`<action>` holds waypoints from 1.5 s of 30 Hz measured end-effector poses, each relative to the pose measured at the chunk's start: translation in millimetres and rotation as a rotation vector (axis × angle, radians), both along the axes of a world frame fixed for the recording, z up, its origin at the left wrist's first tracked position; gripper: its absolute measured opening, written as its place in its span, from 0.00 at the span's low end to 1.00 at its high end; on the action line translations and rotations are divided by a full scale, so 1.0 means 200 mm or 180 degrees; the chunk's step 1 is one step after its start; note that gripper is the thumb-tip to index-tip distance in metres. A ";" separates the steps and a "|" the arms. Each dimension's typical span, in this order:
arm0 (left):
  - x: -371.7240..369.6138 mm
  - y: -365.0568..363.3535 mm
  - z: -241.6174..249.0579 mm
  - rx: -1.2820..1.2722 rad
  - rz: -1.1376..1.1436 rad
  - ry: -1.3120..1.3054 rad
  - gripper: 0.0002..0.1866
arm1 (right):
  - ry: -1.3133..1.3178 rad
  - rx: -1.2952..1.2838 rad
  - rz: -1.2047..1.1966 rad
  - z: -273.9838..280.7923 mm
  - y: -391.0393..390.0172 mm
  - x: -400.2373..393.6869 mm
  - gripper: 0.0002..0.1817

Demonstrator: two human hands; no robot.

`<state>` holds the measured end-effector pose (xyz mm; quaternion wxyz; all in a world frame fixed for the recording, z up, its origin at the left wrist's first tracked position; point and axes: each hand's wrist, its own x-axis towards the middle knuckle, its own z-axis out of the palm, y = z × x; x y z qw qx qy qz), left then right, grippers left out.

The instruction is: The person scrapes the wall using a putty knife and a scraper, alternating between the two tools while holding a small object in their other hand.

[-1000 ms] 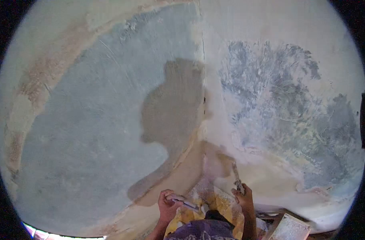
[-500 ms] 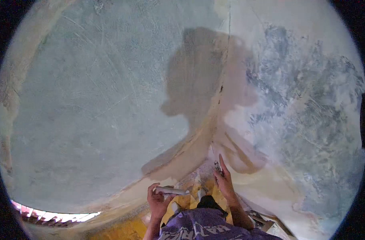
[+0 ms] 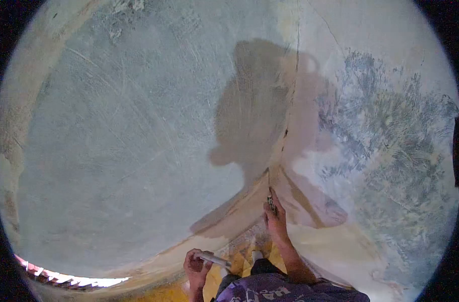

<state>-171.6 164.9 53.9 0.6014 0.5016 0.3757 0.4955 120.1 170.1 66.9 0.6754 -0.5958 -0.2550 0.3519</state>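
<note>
My right hand (image 3: 276, 222) is raised against the wall where two painted faces meet. Its fingers are wrapped round a slim spatula-like tool (image 3: 271, 203) with a speckled handle, whose thin dark tip points up at the corner seam. I cannot make out the exact kind of blade. Lower and to the left, my left hand (image 3: 194, 266) grips a pale grey, bar-shaped piece (image 3: 213, 258) by its left end. That piece is held out level across my front, apart from the wall; its kind is not clear.
A blue-green wall (image 3: 123, 136) curves round on the left, and a patchy white and grey wall (image 3: 390, 136) rises on the right. A dark crack (image 3: 285, 133) runs up between them. Below are my shoes on a yellowish floor (image 3: 164, 291). Bright slits show at the lower left.
My right hand has moved slightly left and its index finger now lies along the tool, tip at the seam. My left hand has dropped lower with the bar-shaped piece. The view has shifted.
</note>
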 end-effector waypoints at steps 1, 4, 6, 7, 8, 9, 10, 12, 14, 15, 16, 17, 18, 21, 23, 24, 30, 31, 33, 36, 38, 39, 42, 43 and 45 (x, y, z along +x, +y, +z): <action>0.00 0.01 -0.01 -0.0037 0.0065 -0.0031 0.24 | -0.0015 -0.0007 -0.0024 -0.02 0.00 0.01 0.31; 0.03 0.02 0.08 -0.0061 0.0125 -0.0514 0.21 | 0.0041 -0.0034 -0.0026 -0.04 0.01 0.00 0.31; 0.03 0.03 0.09 -0.0053 0.0174 -0.0722 0.18 | 0.0140 -0.0067 0.0059 0.07 -0.01 -0.01 0.31; 0.00 0.04 0.03 -0.0051 0.0225 -0.0692 0.17 | -0.0354 0.0025 0.0046 -0.01 0.00 0.00 0.32; -0.03 0.04 -0.01 -0.0040 0.0270 -0.0660 0.16 | -0.0842 0.0135 0.0014 -0.16 0.00 0.02 0.32; -0.05 0.05 -0.03 -0.0013 0.0268 -0.0575 0.15 | -0.0844 -0.0014 0.0152 -0.21 -0.03 0.01 0.32; -0.05 0.05 -0.05 0.0008 0.0268 -0.0496 0.15 | -0.0852 -0.0163 0.0293 -0.25 -0.06 0.00 0.32; 0.01 0.03 0.10 -0.0047 0.0372 -0.0307 0.11 | -0.0172 -0.0968 0.1117 -0.18 -0.21 -0.03 0.31; -0.07 0.05 0.04 0.0328 0.0278 -0.0244 0.12 | 0.0386 -0.1248 0.1629 -0.19 -0.30 -0.12 0.29; -0.12 0.04 0.01 0.0499 0.0225 -0.0203 0.12 | 0.0744 -0.1135 0.1646 -0.24 -0.35 -0.19 0.27; -0.17 0.01 -0.01 0.0413 0.0340 -0.0216 0.13 | 0.0427 -0.0824 0.1775 -0.41 -0.40 -0.25 0.26; -0.22 -0.02 -0.01 0.0323 0.0435 -0.0236 0.14 | 0.0109 -0.0515 0.1878 -0.66 -0.43 -0.28 0.25; -0.27 -0.05 0.00 0.0229 0.0477 -0.0265 0.14 | 0.0128 -0.0486 0.1812 -0.65 -0.43 -0.31 0.23; -0.43 -0.14 0.13 0.0313 0.0305 -0.0180 0.18 | 0.0899 -0.0932 0.1352 -0.31 -0.40 -0.51 0.20; -0.58 -0.17 0.09 0.0253 0.0447 -0.0165 0.17 | 0.0579 -0.0271 0.1066 -0.29 -0.35 -0.58 0.21; -0.64 -0.19 0.10 0.0299 0.0512 -0.0131 0.17 | 0.0424 0.0098 0.0895 -0.13 -0.29 -0.65 0.21; -1.01 -0.26 0.05 0.0260 0.0905 -0.0342 0.17 | -0.2355 0.1645 -0.0042 0.74 -0.08 -0.65 0.18; -1.06 -0.27 0.06 0.0280 0.0924 -0.0380 0.17 | -0.2390 0.1597 -0.0224 0.93 -0.11 -0.68 0.16; -1.17 -0.28 0.05 0.0375 0.0921 -0.0473 0.17 | -0.3090 0.1933 -0.1174 1.27 -0.15 -0.77 0.13; -1.30 -0.28 0.02 0.0544 0.0860 -0.0569 0.16 | -0.3341 0.1819 -0.1708 1.62 -0.16 -0.90 0.13; -1.36 -0.30 0.04 0.0559 0.0850 -0.0506 0.15 | -0.3344 0.1955 -0.1723 1.77 0.00 -0.90 0.13; -1.39 -0.31 0.03 0.0525 0.0838 -0.0473 0.15 | -0.3198 0.2093 -0.1723 1.80 0.11 -0.89 0.12; -1.48 -0.32 -0.02 0.0476 0.0820 -0.0576 0.11 | -0.3137 0.2265 -0.2028 1.83 0.16 -0.93 0.12; -1.52 -0.32 -0.03 0.0472 0.0789 -0.0571 0.10 | -0.3172 0.1976 -0.1974 1.80 0.10 -0.98 0.12; -1.58 -0.33 -0.06 0.0456 0.0735 -0.0593 0.08 | -0.3256 0.1407 -0.1849 1.75 -0.05 -1.09 0.13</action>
